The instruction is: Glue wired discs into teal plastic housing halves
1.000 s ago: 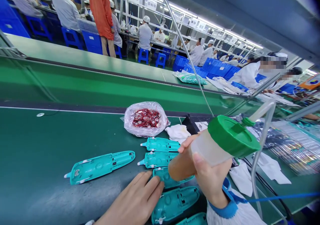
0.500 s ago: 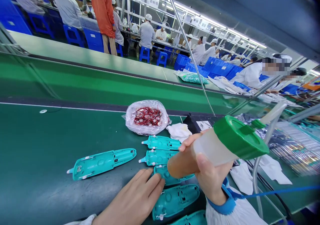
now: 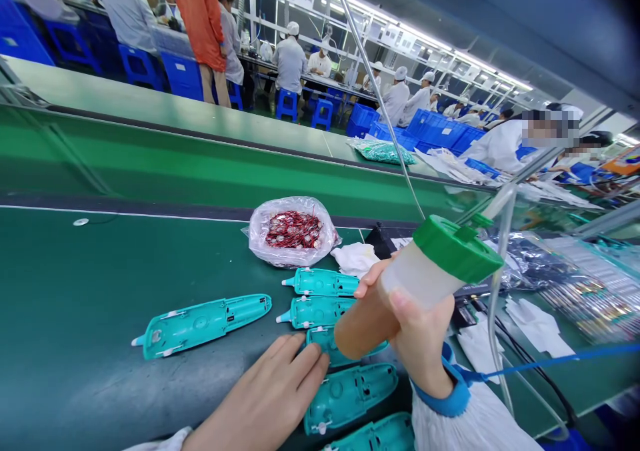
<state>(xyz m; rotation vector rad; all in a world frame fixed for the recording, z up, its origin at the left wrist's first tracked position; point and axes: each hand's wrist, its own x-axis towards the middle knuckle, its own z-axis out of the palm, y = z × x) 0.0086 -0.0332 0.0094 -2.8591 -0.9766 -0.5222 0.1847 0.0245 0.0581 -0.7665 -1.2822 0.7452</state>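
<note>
My right hand (image 3: 420, 331) is wrapped round a bottle (image 3: 425, 274) with a green cap, a cloudy white wall and amber-brown contents in its lower end. The bottle tilts, cap up to the right, its lower end over the third teal plastic shell (image 3: 325, 337) in a column. A clear hose joins the cap. Bent fingers of my left hand (image 3: 270, 391) grip that shell's left end, hiding its tip. Above it lie two similar shells; below, another shell (image 3: 350, 397) and one cut off by the frame. A separate shell (image 3: 203, 324) lies to the left, hollow side up.
A clear bag (image 3: 293, 231) of red-wired round parts stands behind the shells. White cloths (image 3: 355, 259), cables and bundled thin rods (image 3: 580, 297) lie to the right. A slanting metal rod (image 3: 375, 91) crosses the view. Co-workers sit beyond the green conveyor (image 3: 150, 161).
The bottle's capped end has swung left and up, so the bottle stands steeper. The left hand stays at the same shell. The view has shifted slightly.
</note>
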